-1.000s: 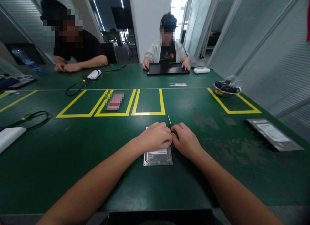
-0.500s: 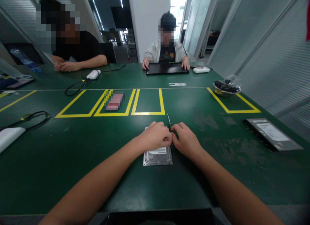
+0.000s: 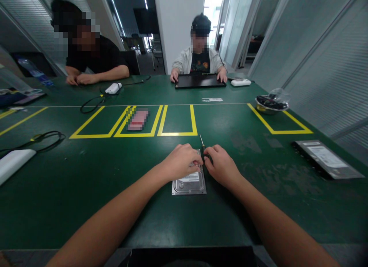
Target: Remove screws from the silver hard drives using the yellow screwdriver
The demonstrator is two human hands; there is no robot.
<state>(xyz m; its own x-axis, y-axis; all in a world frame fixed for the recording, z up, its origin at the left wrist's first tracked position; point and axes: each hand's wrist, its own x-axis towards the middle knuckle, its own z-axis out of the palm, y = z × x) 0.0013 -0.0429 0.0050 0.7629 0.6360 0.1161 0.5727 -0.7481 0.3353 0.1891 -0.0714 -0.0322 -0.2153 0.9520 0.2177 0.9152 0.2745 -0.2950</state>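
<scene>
A silver hard drive [image 3: 189,185] with a white label lies flat on the green table, its upper part covered by my left hand [image 3: 184,161]. The left fingers are curled together over the drive's right edge; what they pinch, if anything, is hidden. Just right of the drive, my right hand [image 3: 220,162] is closed around the dark handle of a screwdriver [image 3: 202,141], whose thin metal shaft points away from me.
Yellow tape frames [image 3: 177,134] mark the table; a pink object [image 3: 138,119] lies in one. At right are a metal bowl [image 3: 270,110] of dark items and a bagged drive [image 3: 327,158]. A white adapter [image 3: 17,163] lies left. Two people sit opposite, one holding a black panel [image 3: 200,81].
The view has shifted slightly, moving the scene a little to the right. My left fingers have loosened a little from the right hand, showing more of the drive's top edge.
</scene>
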